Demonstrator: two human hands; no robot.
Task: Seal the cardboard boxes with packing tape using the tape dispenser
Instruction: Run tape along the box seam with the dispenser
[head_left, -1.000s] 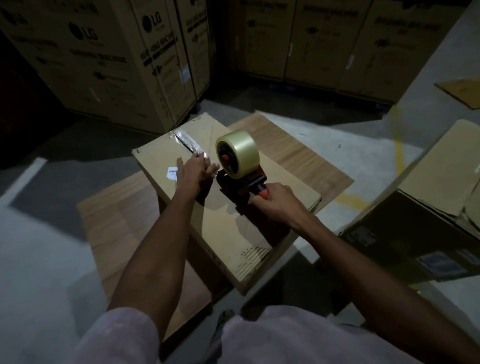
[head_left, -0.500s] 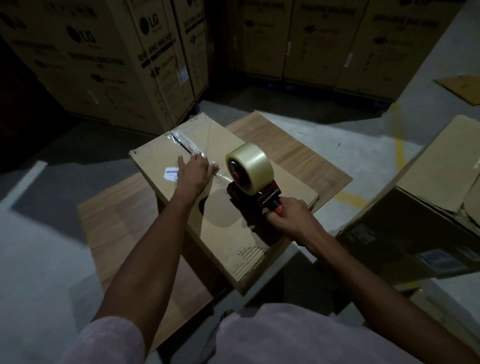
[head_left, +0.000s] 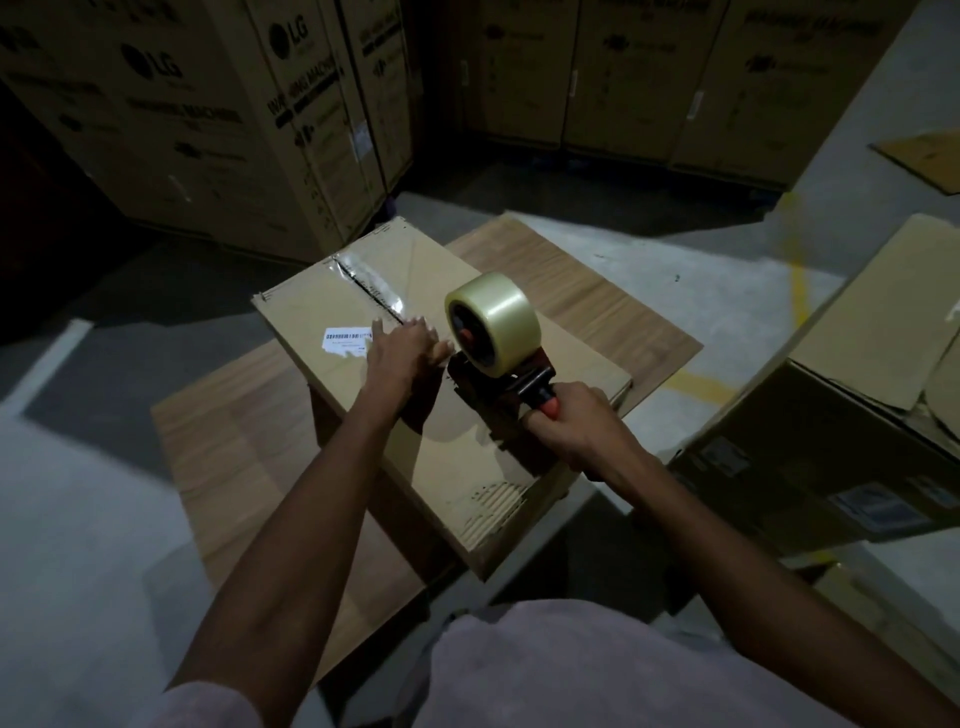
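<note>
A brown cardboard box (head_left: 498, 467) lies on a wooden board in the middle. Clear tape (head_left: 371, 285) covers the far part of its centre seam. My left hand (head_left: 402, 353) presses flat on the box top over the seam, fingers straight, next to a white barcode label (head_left: 343, 340). My right hand (head_left: 576, 426) grips the red handle of the tape dispenser (head_left: 519, 384), which rests on the box just right of my left hand. Its roll of clear tape (head_left: 493, 322) stands upright on top.
The wooden board (head_left: 228, 467) lies on the grey floor. A second, larger cardboard box (head_left: 857, 415) with loose flaps sits at the right. Tall printed cartons (head_left: 208, 119) stand behind and to the left. A flat piece of cardboard (head_left: 924, 161) lies far right.
The dispenser has slid along the seam toward me and to the right, laying tape. My left hand has stayed pressed on the box top near the seam.
</note>
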